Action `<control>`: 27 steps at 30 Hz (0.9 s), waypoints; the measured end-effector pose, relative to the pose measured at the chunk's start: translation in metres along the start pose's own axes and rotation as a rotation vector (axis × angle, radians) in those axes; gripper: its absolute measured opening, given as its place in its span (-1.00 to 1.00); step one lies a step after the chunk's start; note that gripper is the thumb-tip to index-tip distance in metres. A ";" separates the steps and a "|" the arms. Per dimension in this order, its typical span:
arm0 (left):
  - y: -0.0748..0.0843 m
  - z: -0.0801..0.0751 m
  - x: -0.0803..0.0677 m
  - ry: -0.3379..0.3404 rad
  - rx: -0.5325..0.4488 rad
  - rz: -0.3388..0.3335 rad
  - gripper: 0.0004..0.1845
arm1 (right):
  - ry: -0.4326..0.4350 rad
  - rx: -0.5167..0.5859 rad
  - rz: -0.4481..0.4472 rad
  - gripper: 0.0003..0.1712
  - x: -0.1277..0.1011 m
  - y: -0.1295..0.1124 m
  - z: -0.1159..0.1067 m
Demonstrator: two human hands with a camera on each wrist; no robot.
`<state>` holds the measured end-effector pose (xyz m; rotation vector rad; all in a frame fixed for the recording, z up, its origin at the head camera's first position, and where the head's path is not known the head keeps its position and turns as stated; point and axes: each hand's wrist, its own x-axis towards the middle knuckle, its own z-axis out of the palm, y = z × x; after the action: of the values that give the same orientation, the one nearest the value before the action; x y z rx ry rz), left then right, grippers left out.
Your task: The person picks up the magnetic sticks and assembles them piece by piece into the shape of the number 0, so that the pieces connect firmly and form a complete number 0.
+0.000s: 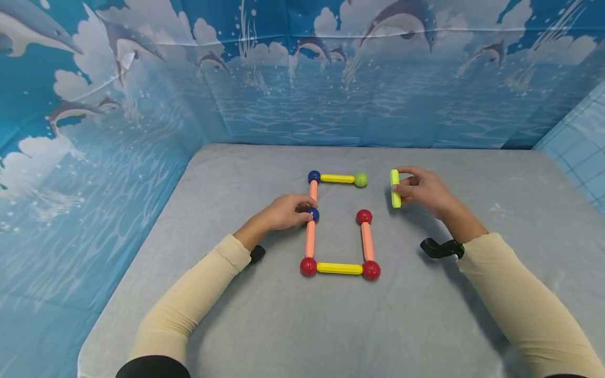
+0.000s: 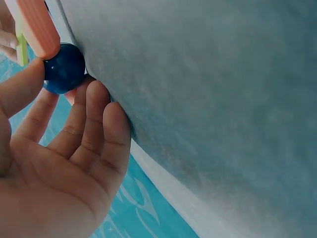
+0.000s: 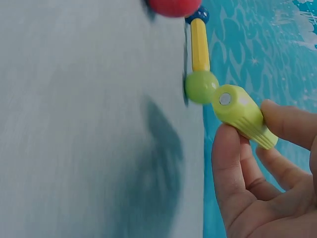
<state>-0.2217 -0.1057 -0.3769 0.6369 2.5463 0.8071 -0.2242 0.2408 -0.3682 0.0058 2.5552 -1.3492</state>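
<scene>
My left hand (image 1: pixel 289 211) pinches a blue ball (image 2: pixel 67 68) between thumb and fingers, at the joint of two salmon-pink magnetic rods on the left side of a rod-and-ball outline. My right hand (image 1: pixel 423 193) holds a yellow-green magnetic rod (image 1: pixel 395 189) above the table, just right of the outline. A silver magnet disc shows on that rod's end in the right wrist view. The nearest ball to it is a green ball (image 1: pixel 361 180), on the end of a yellow rod (image 1: pixel 337 178) that joins another blue ball (image 1: pixel 314 177).
Below, a yellow rod (image 1: pixel 339 269) links two red balls; from the right one a pink rod (image 1: pixel 367 241) runs up to a third red ball (image 1: pixel 364 217). Everything lies on a grey table (image 1: pixel 264 325). A dolphin-print curtain (image 1: pixel 293 110) stands behind it.
</scene>
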 end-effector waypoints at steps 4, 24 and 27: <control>-0.001 0.000 0.001 -0.005 -0.005 -0.010 -0.69 | 0.000 0.071 0.006 -0.19 0.011 -0.005 0.013; 0.001 -0.002 0.000 -0.004 -0.003 -0.008 -0.68 | -0.079 0.121 0.048 -0.24 0.028 -0.017 0.046; 0.001 -0.001 0.000 -0.005 -0.001 -0.007 -0.68 | -0.078 0.121 0.056 -0.26 0.029 -0.018 0.048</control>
<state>-0.2223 -0.1057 -0.3757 0.6283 2.5420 0.8027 -0.2437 0.1881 -0.3858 0.0455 2.3893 -1.4510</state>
